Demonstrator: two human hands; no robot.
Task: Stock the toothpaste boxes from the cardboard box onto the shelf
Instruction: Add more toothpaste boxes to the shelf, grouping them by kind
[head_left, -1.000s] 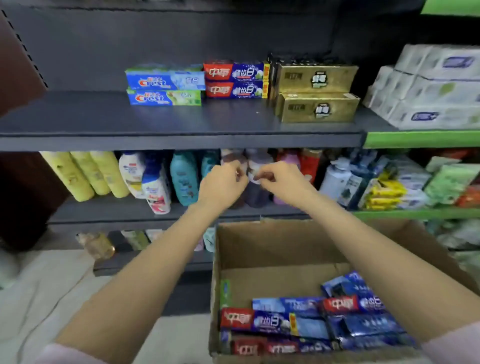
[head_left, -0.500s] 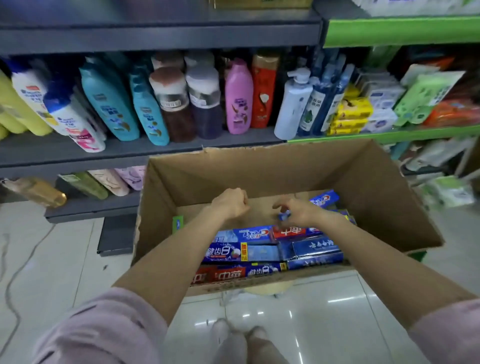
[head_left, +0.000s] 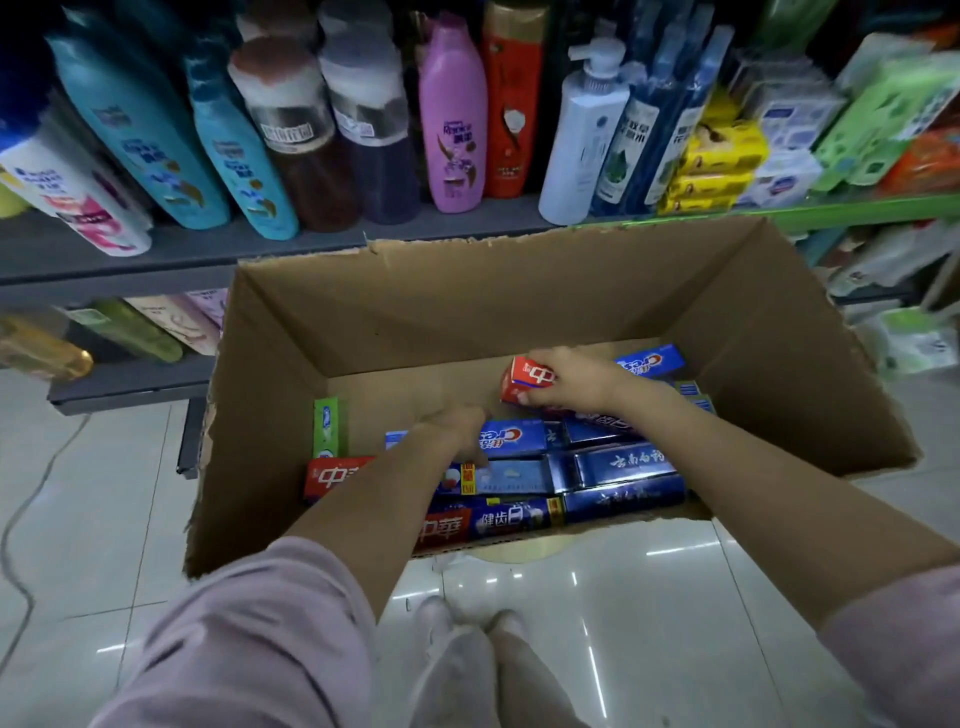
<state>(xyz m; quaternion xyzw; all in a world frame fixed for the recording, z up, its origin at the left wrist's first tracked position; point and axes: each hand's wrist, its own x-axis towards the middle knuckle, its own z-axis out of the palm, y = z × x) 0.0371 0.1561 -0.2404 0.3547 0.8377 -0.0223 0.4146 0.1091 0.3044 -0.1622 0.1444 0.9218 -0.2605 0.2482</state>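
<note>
Cardboard frames the job: inside the carton (head_left: 519, 291), my right hand (head_left: 571, 382) is closed around a red box (head_left: 524, 382), raised off the pile. My left hand (head_left: 457, 431) curls over a blue box (head_left: 511, 439); whether it grips, I cannot tell. A dozen-odd boxes remain, so stocking looks unfinished. The toothpaste shelf is out of frame.
</note>
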